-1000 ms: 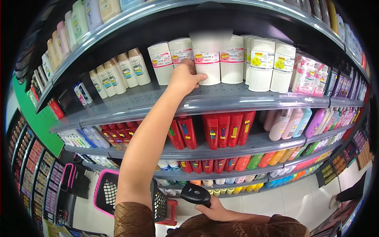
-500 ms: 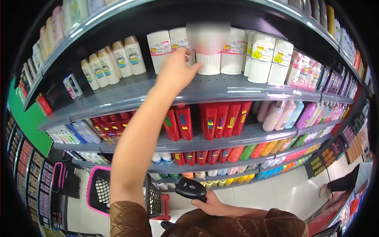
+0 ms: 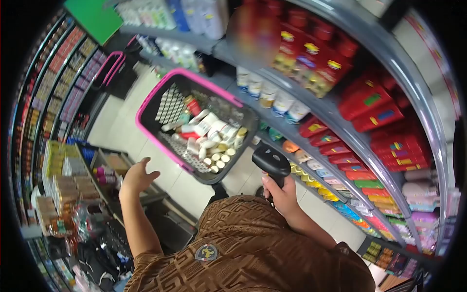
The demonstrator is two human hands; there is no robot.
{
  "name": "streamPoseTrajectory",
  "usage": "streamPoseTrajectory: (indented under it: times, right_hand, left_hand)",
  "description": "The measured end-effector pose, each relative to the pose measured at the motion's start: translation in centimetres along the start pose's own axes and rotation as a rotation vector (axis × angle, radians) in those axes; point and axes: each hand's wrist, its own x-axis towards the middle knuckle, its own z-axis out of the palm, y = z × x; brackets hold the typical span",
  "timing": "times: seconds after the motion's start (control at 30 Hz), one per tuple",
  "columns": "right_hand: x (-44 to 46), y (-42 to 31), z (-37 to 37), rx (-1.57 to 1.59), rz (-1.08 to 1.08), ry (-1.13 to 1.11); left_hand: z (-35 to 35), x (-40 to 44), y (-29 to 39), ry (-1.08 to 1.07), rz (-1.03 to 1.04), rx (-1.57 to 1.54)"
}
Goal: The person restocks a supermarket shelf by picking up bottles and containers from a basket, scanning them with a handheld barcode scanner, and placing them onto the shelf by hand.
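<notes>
My left hand [image 3: 138, 179] is lowered at the left with thumb and fingers apart, holding nothing. It is just left of a black basket with a pink rim [image 3: 154, 91]. Inside the basket lie several white bottles [image 3: 212, 127], a red container [image 3: 192, 104] and bottles with pale round ends. On the right, my right hand [image 3: 280, 192] is closed around the handle of a black handheld scanner [image 3: 271, 161], which is between the basket and the shelves.
Shelves [image 3: 340, 109] run diagonally along the right, with red bottles [image 3: 372, 100] and other bottles. At the left stands a cart or table [image 3: 109, 187] with stacked packages. A second black basket with a pink handle [image 3: 113, 73] is at the upper left.
The view has swung down and left from the white containers to the basket. My left hand has come away from the shelf and moved down to the left. The scanner stays in my right hand.
</notes>
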Motion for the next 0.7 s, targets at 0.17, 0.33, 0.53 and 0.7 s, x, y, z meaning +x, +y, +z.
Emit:
streamPoseTrajectory:
  times: [0.17,0.33,0.53,0.7]
  right_hand:
    - [6.1,1.5,7.4,0.041,0.215,-0.172]
    - [9.2,2.3,13.4,0.078,0.256,-0.079]
    - [6.5,2.0,15.1,-0.079,0.274,0.124]
    - [3.0,1.3,15.5,-0.235,0.249,0.317]
  left_hand:
    - [-1.7,1.7,-4.7,0.011,-0.029,-0.084]
    - [2.2,12.8,-1.8,-0.109,0.393,-0.333]
    - [20.4,29.9,3.9,-0.395,0.614,-0.063]
    - [32.8,36.2,6.2,-0.593,0.601,0.426]
